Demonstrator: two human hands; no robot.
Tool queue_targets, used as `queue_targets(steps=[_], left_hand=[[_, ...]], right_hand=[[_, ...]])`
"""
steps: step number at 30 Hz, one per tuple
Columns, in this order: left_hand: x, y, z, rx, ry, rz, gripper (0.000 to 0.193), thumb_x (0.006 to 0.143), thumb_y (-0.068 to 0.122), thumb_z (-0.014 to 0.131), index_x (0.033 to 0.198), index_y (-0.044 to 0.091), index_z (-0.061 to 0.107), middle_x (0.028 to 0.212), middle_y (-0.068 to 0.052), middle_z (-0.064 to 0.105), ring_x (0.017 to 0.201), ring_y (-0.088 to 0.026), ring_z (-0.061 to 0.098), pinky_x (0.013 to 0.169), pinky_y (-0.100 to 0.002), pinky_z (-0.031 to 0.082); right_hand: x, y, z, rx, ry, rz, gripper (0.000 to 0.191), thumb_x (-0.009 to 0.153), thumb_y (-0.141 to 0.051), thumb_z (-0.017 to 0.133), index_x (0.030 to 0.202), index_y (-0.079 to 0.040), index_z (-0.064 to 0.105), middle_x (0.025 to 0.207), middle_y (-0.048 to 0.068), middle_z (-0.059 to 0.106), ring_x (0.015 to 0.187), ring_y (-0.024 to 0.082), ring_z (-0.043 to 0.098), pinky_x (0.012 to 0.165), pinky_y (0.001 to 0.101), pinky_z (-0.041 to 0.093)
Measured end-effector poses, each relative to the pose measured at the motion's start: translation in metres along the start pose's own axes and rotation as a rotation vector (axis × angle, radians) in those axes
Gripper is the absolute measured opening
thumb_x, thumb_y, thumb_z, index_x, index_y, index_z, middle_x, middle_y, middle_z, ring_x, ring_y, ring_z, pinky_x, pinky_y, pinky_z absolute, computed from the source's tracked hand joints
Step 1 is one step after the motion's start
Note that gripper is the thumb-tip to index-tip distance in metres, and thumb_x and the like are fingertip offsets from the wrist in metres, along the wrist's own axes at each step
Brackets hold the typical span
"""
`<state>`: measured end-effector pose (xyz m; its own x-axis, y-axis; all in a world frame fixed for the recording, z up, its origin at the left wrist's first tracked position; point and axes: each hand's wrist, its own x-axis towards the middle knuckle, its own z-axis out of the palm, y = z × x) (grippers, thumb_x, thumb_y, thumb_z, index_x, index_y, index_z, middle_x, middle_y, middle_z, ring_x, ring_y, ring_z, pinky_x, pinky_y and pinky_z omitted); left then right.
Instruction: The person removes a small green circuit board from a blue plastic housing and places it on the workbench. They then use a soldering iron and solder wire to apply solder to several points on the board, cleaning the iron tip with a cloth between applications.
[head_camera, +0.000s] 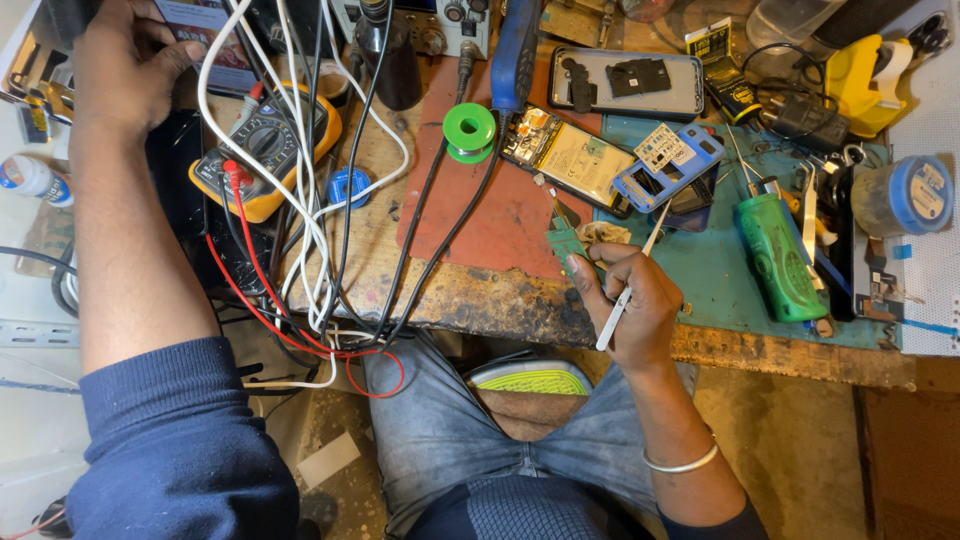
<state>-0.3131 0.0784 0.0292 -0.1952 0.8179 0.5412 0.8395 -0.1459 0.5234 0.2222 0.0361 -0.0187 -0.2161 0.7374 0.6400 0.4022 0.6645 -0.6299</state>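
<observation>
My right hand (628, 295) is over the front edge of the workbench. It pinches a small green circuit board (566, 240) between thumb and forefinger and also carries slim metal tweezers (628, 288). My left hand (120, 65) reaches to the far left and grips a small flat box with a printed label (205, 35). An opened phone (568, 152) with its insides showing lies just beyond my right hand, on a red mat (500, 215).
A yellow multimeter (262, 150) with red and black leads sits among tangled white and black cables (310, 200). A green solder spool (469, 130), a blue phone part (668, 165), a green screwdriver handle (778, 255), a yellow tape dispenser (862, 80) and a teal mat (720, 270) crowd the bench.
</observation>
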Motion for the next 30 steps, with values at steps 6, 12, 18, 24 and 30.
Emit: queue_targets(steps=[6, 12, 18, 24, 30], left_hand=[[-0.001, -0.012, -0.011, 0.044, 0.155, 0.107, 0.011, 0.107, -0.002, 0.069, 0.116, -0.006, 0.065, 0.108, -0.014, 0.073, 0.096, -0.022, 0.069, 0.083, -0.033, 0.054], [-0.05, 0.067, -0.018, -0.16, 0.308, -0.222, 0.028, 0.12, 0.028, 0.055, 0.13, 0.003, 0.063, 0.107, -0.003, 0.069, 0.094, -0.012, 0.055, 0.084, -0.027, 0.046], [-0.132, 0.221, 0.02, -0.28, 0.314, -0.018, 0.015, 0.109, 0.003, 0.068, 0.124, -0.003, 0.067, 0.111, -0.012, 0.071, 0.097, -0.016, 0.067, 0.091, -0.027, 0.054], [-0.143, 0.295, 0.1, -0.508, -0.064, -0.132, 0.018, 0.097, 0.01, 0.075, 0.113, 0.002, 0.074, 0.099, -0.011, 0.075, 0.084, -0.017, 0.073, 0.076, -0.027, 0.056], [-0.148, 0.296, 0.14, -0.81, -0.241, -0.304, 0.03, 0.094, 0.016, 0.075, 0.12, 0.001, 0.071, 0.096, -0.008, 0.074, 0.088, -0.015, 0.076, 0.077, -0.027, 0.058]], right_hand=[[0.0, -0.001, 0.0, -0.008, -0.003, 0.017, 0.046, 0.09, -0.004, 0.086, 0.079, -0.006, 0.042, 0.097, 0.017, 0.074, 0.08, 0.018, 0.071, 0.068, 0.0281, 0.053], [-0.003, 0.002, 0.0, 0.027, 0.01, 0.028, 0.045, 0.09, -0.002, 0.086, 0.081, -0.006, 0.042, 0.097, 0.016, 0.074, 0.081, 0.015, 0.067, 0.07, 0.0283, 0.053], [-0.007, 0.006, -0.003, 0.157, 0.01, 0.203, 0.044, 0.092, 0.0, 0.083, 0.081, -0.006, 0.041, 0.098, 0.015, 0.074, 0.073, 0.009, 0.062, 0.064, 0.0253, 0.053], [-0.009, 0.009, -0.009, 0.517, 0.005, 0.445, 0.04, 0.095, 0.002, 0.077, 0.083, -0.008, 0.041, 0.102, 0.018, 0.07, 0.069, 0.011, 0.066, 0.058, 0.026, 0.056], [-0.01, 0.008, -0.01, 0.532, -0.025, 0.421, 0.04, 0.095, 0.003, 0.076, 0.082, -0.009, 0.04, 0.102, 0.018, 0.073, 0.069, 0.011, 0.067, 0.058, 0.026, 0.057]])
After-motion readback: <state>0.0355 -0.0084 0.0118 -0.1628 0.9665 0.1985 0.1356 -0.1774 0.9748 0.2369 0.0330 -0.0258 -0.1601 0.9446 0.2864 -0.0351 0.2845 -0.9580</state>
